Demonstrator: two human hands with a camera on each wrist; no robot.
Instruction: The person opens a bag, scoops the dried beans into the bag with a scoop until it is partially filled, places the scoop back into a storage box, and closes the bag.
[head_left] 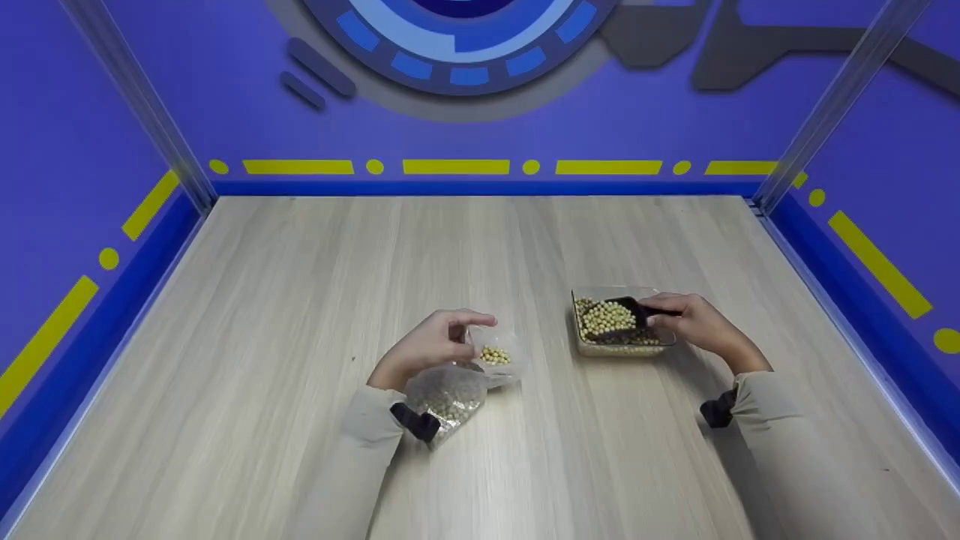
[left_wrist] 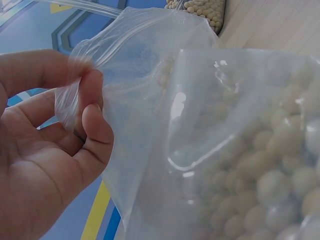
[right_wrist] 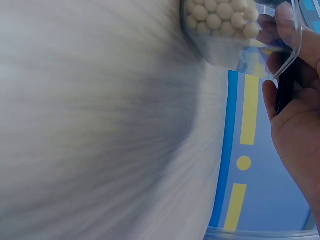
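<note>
My right hand [head_left: 691, 321] grips the handle of a black scoop [head_left: 637, 309]. Pale yellow beads [head_left: 607, 319] fill the scoop's bowl, which lies inside a clear rectangular container [head_left: 626, 349] holding more beads. In the right wrist view, the hand's fingers wrap the dark handle beside the container wall. With thumb and fingers my left hand [head_left: 431, 343] pinches the upper edge of a clear plastic zip bag [left_wrist: 132, 65]. A small heap of beads [head_left: 494, 355] shows through that bag's mouth. Another clear bag part full of beads [head_left: 448, 401] lies by the left wrist; whether the two are joined cannot be told.
The wood-grain table [head_left: 285, 300] extends around both hands. Blue printed panels [head_left: 450, 142] with yellow dashes stand along its back and sides, with metal posts [head_left: 142, 105] at the corners. Dark straps [head_left: 416, 422] sit on both sleeves.
</note>
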